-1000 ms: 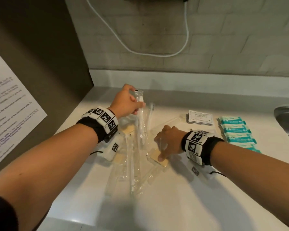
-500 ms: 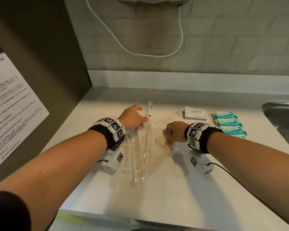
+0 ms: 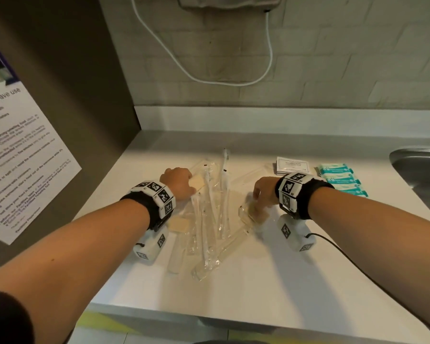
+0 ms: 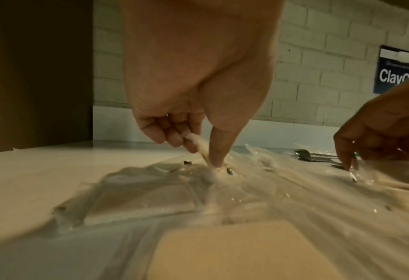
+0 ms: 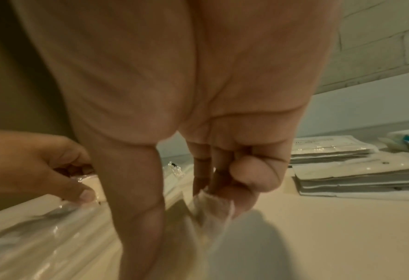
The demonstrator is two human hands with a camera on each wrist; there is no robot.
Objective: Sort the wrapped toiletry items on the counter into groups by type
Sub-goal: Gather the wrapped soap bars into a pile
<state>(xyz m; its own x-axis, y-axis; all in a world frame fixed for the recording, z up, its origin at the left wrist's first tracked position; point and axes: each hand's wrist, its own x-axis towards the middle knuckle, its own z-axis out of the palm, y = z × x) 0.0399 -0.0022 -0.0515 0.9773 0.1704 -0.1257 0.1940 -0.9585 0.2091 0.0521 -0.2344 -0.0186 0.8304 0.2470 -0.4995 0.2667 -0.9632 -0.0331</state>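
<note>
A heap of clear-wrapped long items [image 3: 210,219] lies mid-counter, with flat beige pads in clear wrap among them. My left hand [image 3: 181,182] sits at the heap's far left; thumb and forefinger pinch the film of a beige pad packet [image 3: 198,181], and the left hand [image 4: 202,151] shows the pinch up close. My right hand [image 3: 260,197] is at the heap's right edge and grips another clear packet with a beige pad [image 3: 252,214], its film [image 5: 213,206] caught between curled fingers. Another beige pad [image 3: 179,224] lies by my left wrist.
A stack of white sachets [image 3: 292,165] and a row of teal packets [image 3: 340,178] lie to the right of my right hand. A steel sink [image 3: 420,170] sits at the far right, a dark wall panel with a poster [image 3: 23,157] on the left, and a white cable [image 3: 233,81] on the brick wall.
My left hand let go of the long wrapped item it held up at the back and came down onto the heap's beige packet. My right hand kept its packet and shifted slightly right.
</note>
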